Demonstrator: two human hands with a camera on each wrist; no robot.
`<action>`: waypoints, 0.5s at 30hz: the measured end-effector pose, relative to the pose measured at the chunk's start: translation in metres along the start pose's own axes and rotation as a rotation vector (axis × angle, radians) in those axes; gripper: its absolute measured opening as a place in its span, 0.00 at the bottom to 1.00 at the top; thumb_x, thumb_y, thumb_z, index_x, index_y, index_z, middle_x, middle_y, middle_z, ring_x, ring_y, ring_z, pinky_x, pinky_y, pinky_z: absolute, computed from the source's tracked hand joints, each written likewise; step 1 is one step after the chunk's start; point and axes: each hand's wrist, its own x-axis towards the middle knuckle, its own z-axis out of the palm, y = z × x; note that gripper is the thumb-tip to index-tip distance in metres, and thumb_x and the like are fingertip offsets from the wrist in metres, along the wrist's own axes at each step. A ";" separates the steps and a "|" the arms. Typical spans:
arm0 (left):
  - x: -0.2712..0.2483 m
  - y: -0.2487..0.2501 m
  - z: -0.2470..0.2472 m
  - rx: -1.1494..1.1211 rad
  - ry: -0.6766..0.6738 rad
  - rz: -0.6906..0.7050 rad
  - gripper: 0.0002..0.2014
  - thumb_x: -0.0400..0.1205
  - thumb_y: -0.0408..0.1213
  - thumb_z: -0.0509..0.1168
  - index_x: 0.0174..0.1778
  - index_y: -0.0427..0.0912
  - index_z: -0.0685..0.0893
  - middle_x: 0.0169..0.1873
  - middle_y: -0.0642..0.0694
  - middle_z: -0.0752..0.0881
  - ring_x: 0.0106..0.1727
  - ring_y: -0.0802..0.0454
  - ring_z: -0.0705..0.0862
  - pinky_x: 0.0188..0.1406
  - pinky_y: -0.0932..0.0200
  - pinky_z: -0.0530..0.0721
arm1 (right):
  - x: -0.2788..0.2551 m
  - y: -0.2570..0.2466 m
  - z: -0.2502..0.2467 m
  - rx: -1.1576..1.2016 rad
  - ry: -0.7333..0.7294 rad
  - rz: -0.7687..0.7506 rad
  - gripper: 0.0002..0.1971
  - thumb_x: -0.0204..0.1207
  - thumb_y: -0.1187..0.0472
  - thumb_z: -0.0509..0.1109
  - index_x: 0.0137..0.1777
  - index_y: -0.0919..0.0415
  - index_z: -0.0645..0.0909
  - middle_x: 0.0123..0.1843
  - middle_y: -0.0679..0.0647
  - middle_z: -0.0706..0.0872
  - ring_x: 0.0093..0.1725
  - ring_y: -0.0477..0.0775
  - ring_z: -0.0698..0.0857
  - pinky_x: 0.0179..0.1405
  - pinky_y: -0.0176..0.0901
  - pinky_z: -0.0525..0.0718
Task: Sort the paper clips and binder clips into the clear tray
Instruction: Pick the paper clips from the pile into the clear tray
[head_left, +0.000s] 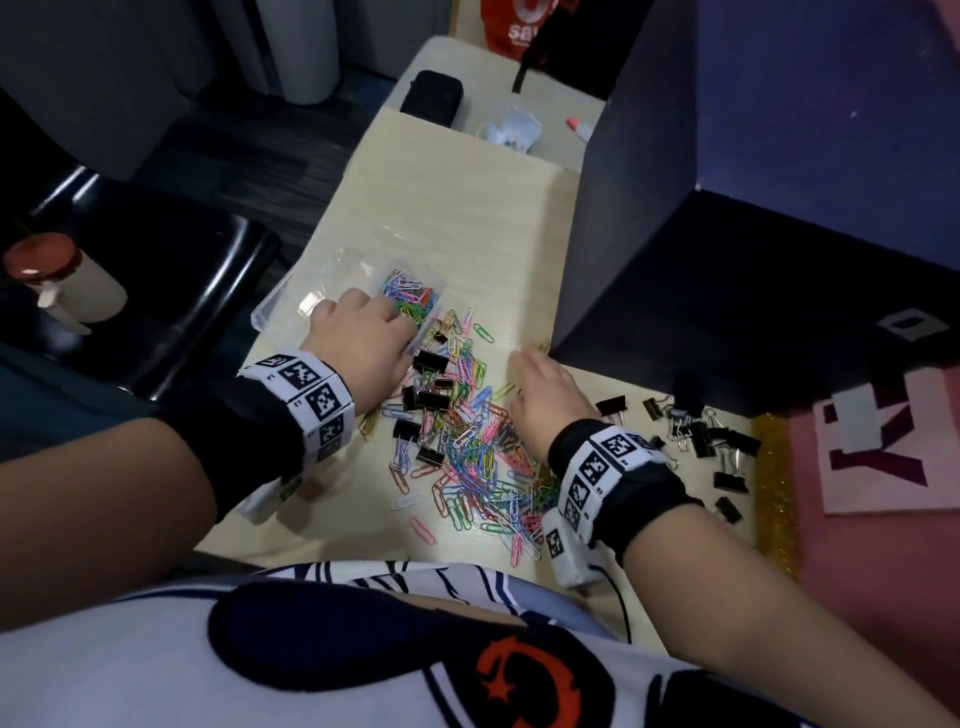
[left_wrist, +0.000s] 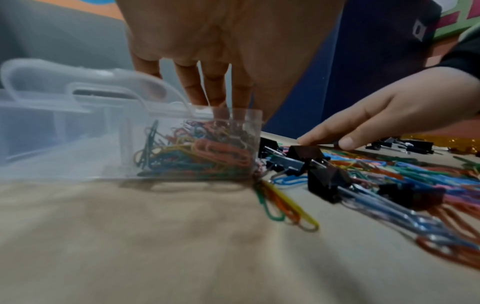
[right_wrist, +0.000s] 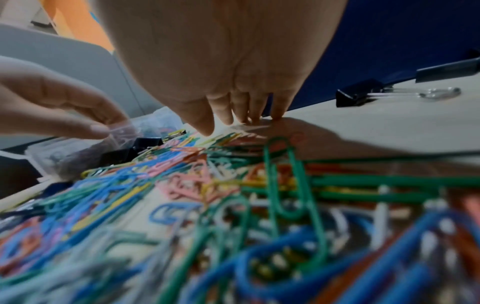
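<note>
A clear tray (head_left: 291, 296) lies at the table's left edge; its near right compartment holds coloured paper clips (left_wrist: 202, 152). My left hand (left_wrist: 221, 107) hangs over that compartment, straight fingers dipping into it, nothing visibly pinched. A loose pile of coloured paper clips (head_left: 472, 452) covers the middle of the table, with black binder clips (head_left: 430, 361) mixed in. My right hand (right_wrist: 241, 121) lies flat at the pile's far right edge with its fingertips (right_wrist: 259, 118) on the tabletop, holding nothing. More binder clips (head_left: 701, 436) are gathered to its right.
A dark blue divider (head_left: 623, 208) stands just behind my right hand. Farther back lie a black case (head_left: 431, 96), crumpled paper (head_left: 509, 127) and a pink-capped item (head_left: 576, 126). A red-lidded bottle (head_left: 52, 275) sits on a black chair left of the table.
</note>
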 end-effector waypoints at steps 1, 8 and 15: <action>0.001 0.000 0.000 -0.012 0.001 0.004 0.15 0.82 0.50 0.58 0.62 0.51 0.80 0.59 0.47 0.78 0.64 0.41 0.71 0.64 0.41 0.69 | -0.002 -0.001 0.002 -0.003 0.008 -0.005 0.26 0.84 0.60 0.52 0.83 0.56 0.58 0.86 0.52 0.53 0.83 0.53 0.53 0.81 0.44 0.52; 0.009 0.008 -0.002 -0.022 -0.009 0.090 0.15 0.83 0.48 0.60 0.64 0.53 0.80 0.61 0.47 0.77 0.65 0.41 0.69 0.64 0.42 0.67 | -0.012 -0.012 0.001 -0.061 -0.003 -0.042 0.23 0.79 0.67 0.58 0.74 0.54 0.72 0.69 0.53 0.72 0.71 0.57 0.67 0.69 0.50 0.71; -0.007 0.016 0.001 -0.043 0.130 0.164 0.16 0.74 0.40 0.70 0.57 0.44 0.83 0.53 0.41 0.80 0.55 0.37 0.76 0.53 0.41 0.74 | 0.005 -0.021 0.002 -0.080 0.008 -0.189 0.28 0.83 0.62 0.55 0.82 0.50 0.58 0.85 0.49 0.55 0.82 0.56 0.57 0.80 0.50 0.59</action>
